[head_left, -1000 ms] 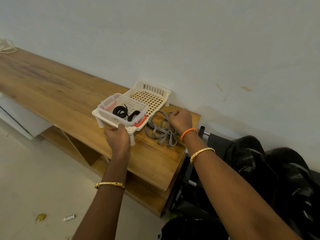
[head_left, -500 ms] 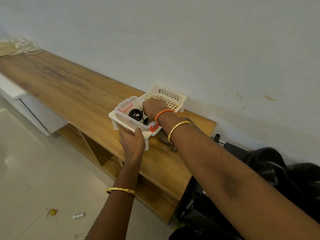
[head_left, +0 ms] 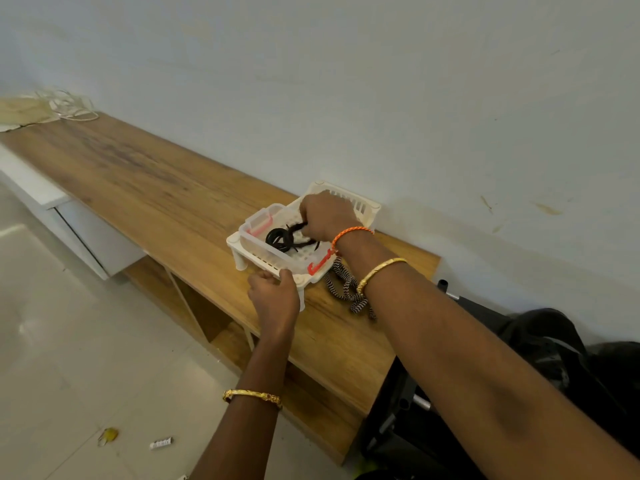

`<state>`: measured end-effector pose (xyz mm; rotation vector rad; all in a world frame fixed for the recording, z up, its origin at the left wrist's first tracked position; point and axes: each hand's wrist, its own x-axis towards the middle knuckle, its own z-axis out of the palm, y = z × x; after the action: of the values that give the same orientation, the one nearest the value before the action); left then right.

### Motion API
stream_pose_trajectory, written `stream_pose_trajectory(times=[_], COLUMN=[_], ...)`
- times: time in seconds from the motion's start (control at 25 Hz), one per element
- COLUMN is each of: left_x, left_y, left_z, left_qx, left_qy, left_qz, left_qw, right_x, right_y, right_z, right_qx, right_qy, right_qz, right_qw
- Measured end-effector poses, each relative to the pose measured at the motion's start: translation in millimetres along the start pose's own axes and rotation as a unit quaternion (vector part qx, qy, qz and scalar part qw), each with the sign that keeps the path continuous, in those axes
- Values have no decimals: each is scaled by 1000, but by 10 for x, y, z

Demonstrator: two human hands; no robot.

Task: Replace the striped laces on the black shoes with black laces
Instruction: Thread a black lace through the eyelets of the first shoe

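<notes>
A white plastic basket tray (head_left: 367, 209) stands on the wooden bench by the wall, with a small clear box (head_left: 258, 252) with red clips in it. Coiled black laces (head_left: 278, 239) lie inside the box. My right hand (head_left: 325, 216) reaches into the box and pinches a black lace. My left hand (head_left: 275, 297) grips the tray's near rim. The black-and-white striped laces (head_left: 348, 287) lie in a heap on the bench right of the tray, partly under my right forearm. No shoes are in sight.
The long wooden bench (head_left: 145, 188) runs along the white wall, with open shelves below. Pale cords (head_left: 69, 109) lie at its far left end. A black bag (head_left: 540, 344) sits right of the bench. Small litter (head_left: 161, 443) lies on the tiled floor.
My right hand left the striped laces, went into the clear box and took hold of a black lace. My left hand stays on the tray's rim.
</notes>
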<state>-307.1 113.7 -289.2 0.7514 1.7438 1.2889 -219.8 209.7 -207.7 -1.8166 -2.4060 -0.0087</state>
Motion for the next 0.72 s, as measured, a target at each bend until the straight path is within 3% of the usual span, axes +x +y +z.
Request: stream_pose_trajectory(times=[0.16, 0.24, 0.28, 0.32, 0.4, 0.48, 0.56, 0.64, 0.72], left_x=[-120, -278, -385, -500, -822, -1243, -1676, -1986, -2132], left_y=[156, 259, 325, 380, 490, 528, 456, 309, 185], left_z=[-38, -70, -62, -39, 63, 214, 394, 529, 599], left_qx=[31, 77, 55, 12, -69, -58, 3, 14, 8], left_qy=[48, 116, 115, 68, -137, -369, -523, -593, -601], left_qz=[-32, 69, 141, 202, 244, 220, 192, 148, 118], left_qw=[998, 988, 982, 977, 957, 901, 830, 792, 791], right_x=[-352, -715, -934, -1155, -1624, -2093, -2514, -2874, -3193], right_y=[254, 427, 520, 606, 756, 865, 967, 1076, 1198], right_z=[-574, -786, -858, -899, -931, -922, -866, -777, -693], right_qx=[256, 332, 359, 397, 502, 589, 640, 669, 692], right_qy=[57, 92, 109, 121, 139, 173, 223, 266, 295], right_qz=[27, 31, 39, 54, 99, 139, 184, 237, 274], right_qw=[965, 938, 926, 908, 848, 777, 712, 653, 600])
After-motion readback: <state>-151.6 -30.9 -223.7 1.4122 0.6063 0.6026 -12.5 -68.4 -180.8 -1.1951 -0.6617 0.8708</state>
